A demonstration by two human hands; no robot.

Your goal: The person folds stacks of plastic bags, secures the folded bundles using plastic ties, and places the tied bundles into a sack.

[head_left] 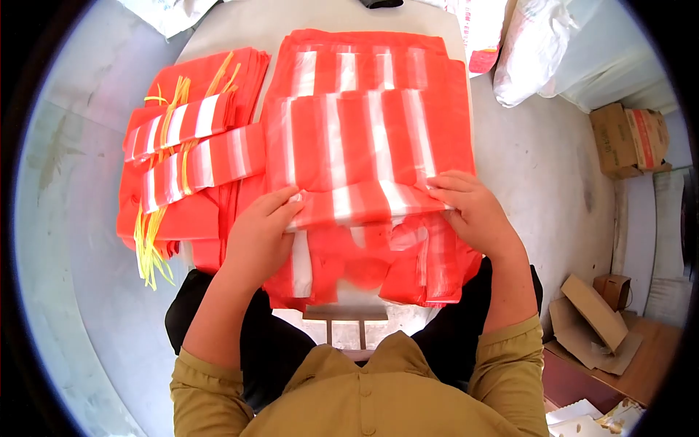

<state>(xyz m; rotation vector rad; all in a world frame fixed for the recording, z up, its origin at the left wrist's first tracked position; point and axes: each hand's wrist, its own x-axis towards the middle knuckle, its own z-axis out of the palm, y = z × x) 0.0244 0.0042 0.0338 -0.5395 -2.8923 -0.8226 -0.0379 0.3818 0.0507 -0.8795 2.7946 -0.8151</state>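
A red-and-white striped plastic bag (357,146) lies on top of a pile of similar bags, its near part folded over into a band. My left hand (261,231) pinches the left end of that fold, fingers closed. At the right end, my right hand (472,213) holds the same fold between thumb and fingers. Below the fold, the handle ends of more red bags (440,273) hang toward my lap. To the left are folded striped bundles (211,162) on a stack of red bags (182,218), with yellow ties (151,244) lying across and under them.
The pale table (240,28) stands in front of my knees. White sacks (535,54) are at the far right. Cardboard boxes (628,142) stand by the right wall, and an open carton (593,320) sits on a brown surface at lower right.
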